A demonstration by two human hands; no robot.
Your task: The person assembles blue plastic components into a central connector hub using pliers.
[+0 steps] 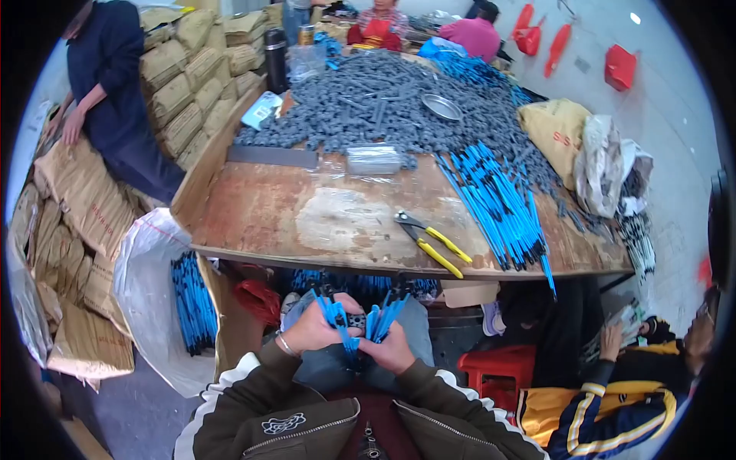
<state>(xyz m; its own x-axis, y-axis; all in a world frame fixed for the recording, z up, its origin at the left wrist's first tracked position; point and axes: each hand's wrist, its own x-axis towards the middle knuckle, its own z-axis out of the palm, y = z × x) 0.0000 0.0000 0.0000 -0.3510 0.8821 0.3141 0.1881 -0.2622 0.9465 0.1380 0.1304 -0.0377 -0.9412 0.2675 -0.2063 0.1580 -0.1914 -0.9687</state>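
Over my lap, my left hand point(313, 328) is closed round several thin blue rods with black ends point(334, 313). Close beside it, my right hand point(389, 349) grips another bunch of the same blue rods point(387, 316). The two bunches tilt apart at the top and come together low down between my hands. A small dark piece point(356, 320) shows between them; its kind I cannot make out. On the table ahead lie pliers with yellow handles point(437, 244), jaws to the left. Right of them rests a large pile of blue rods with black ends point(491, 203).
The wooden table point(253, 207) bears a big heap of small grey plastic parts point(360, 100), with a metal dish point(441, 107) on it. Left stands a lined box of blue rods point(193, 307). A red stool point(498, 364) and a co-worker's arm point(594, 391) are at the right.
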